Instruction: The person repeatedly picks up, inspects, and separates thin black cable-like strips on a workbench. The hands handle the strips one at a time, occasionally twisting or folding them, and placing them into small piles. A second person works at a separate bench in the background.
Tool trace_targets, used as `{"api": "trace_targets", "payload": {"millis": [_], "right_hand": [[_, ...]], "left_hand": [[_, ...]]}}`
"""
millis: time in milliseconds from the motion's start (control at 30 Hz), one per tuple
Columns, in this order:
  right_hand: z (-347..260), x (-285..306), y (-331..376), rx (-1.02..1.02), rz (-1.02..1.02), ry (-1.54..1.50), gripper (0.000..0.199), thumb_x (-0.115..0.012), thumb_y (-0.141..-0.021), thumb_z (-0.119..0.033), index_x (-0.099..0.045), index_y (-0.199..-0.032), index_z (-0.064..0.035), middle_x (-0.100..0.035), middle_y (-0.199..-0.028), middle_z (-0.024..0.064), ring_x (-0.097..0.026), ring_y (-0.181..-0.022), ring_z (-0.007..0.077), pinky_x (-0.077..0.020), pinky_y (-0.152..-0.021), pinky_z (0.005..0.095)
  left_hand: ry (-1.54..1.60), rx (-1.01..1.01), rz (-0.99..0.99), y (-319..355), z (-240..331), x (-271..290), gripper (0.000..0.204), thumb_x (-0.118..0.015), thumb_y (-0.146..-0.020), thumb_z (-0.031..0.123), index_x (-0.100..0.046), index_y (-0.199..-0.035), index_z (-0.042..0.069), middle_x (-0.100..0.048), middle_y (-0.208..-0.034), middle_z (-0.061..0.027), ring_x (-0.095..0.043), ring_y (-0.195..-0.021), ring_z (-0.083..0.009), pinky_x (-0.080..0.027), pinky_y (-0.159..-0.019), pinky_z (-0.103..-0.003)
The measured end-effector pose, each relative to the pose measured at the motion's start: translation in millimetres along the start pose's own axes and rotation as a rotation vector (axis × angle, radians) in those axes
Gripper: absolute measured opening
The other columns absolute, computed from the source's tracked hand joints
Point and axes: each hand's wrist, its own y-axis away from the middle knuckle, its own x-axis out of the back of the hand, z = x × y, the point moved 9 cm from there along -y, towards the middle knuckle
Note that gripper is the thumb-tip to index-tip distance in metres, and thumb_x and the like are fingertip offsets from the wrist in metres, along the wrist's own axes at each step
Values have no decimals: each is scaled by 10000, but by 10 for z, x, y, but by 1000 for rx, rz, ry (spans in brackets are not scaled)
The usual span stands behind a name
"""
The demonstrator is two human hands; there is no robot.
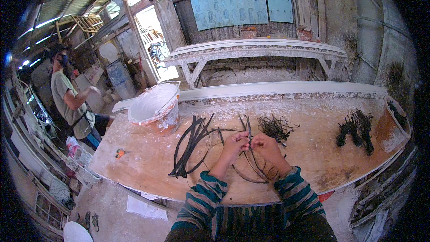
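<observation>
My left hand (235,144) and my right hand (264,147) meet over a plaster-stained wooden workbench (148,161), both pinching thin dark wire strands (249,163) that curve down toward the bench's front edge. A bundle of black flat strips and wire loops (192,145) lies just left of my left hand. A small tangle of thin dark wire (275,127) rests just beyond my right hand. My sleeves are striped teal and dark.
A white plaster-caked bucket (156,105) stands at the bench's back left. Orange-handled scissors (120,153) lie near the left end. Dark twisted wire pieces (356,130) sit at the right, beside another bucket (394,125). A person (69,98) stands far left.
</observation>
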Motion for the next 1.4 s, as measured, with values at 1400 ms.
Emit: {"api": "trace_targets", "payload": {"millis": [1400], "right_hand": [[-277, -10, 9, 140, 66, 11, 56, -601, -776, -41, -557, -804, -19, -571, -754, 25, -522, -686, 105, -424, -610, 241]], "left_hand": [[282, 20, 15, -37, -95, 36, 114, -566, -801, 60, -481, -728, 78, -569, -720, -38, -574, -643, -118, -501, -580, -215]]}}
